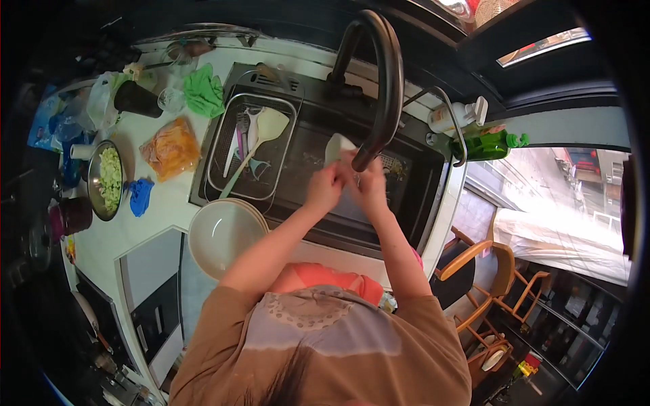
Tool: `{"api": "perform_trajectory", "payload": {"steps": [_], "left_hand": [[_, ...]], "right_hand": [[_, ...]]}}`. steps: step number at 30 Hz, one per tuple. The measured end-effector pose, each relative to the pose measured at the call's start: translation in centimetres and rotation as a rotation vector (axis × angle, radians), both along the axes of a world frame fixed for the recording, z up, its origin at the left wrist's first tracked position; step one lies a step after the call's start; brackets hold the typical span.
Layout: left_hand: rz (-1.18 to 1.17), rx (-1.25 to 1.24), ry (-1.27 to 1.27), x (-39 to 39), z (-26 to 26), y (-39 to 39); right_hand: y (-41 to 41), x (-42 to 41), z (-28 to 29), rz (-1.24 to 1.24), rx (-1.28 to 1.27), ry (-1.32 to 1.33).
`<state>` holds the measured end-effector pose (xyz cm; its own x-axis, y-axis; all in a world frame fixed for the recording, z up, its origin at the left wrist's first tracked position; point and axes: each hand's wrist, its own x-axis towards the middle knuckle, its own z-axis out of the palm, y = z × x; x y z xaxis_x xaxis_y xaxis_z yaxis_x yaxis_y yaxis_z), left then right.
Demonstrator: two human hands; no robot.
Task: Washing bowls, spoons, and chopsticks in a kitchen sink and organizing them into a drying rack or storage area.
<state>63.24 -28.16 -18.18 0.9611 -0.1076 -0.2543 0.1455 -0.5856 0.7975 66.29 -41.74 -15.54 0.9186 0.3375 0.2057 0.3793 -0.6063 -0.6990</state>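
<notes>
My left hand [325, 189] is over the dark sink [304, 200], its fingers curled. My right hand [369, 187] meets it below the spout of the black faucet [388, 101] and is partly blurred. A small white dish [336, 145], perhaps a bowl, shows just beyond my fingers, which overlap its near edge. The spout and the blur hide the fingertips, so which hand grips the dish cannot be made out. Left of my hands, a wire drain basket [278, 177] in the sink holds a pale spatula [271, 125] and other utensils.
Stacked white bowls [223, 236] stand at the sink's front left edge, near my left forearm. On the left counter are a metal bowl of chopped green vegetable [109, 177], a bagged orange food [171, 148], and green [203, 90] and blue cloths [140, 197]. Bottles [482, 144] stand right.
</notes>
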Motion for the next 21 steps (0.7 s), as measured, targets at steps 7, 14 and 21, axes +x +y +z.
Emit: {"api": "perform_trajectory", "payload": {"steps": [7, 14, 21], "left_hand": [[0.102, -0.705, 0.295, -0.4, 0.5, 2.0], [0.316, -1.399, 0.37, 0.2, 0.9, 3.0], [0.975, -1.634, 0.414, 3.0, -1.7, -2.6]], "right_hand": [[0.4, 4.5, -3.7, 0.334, 0.214, 0.385], [-0.6, 4.4, -4.3, -0.05, 1.317, 1.392], [3.2, 2.4, -2.5, -0.702, 1.384, 0.757]]}}
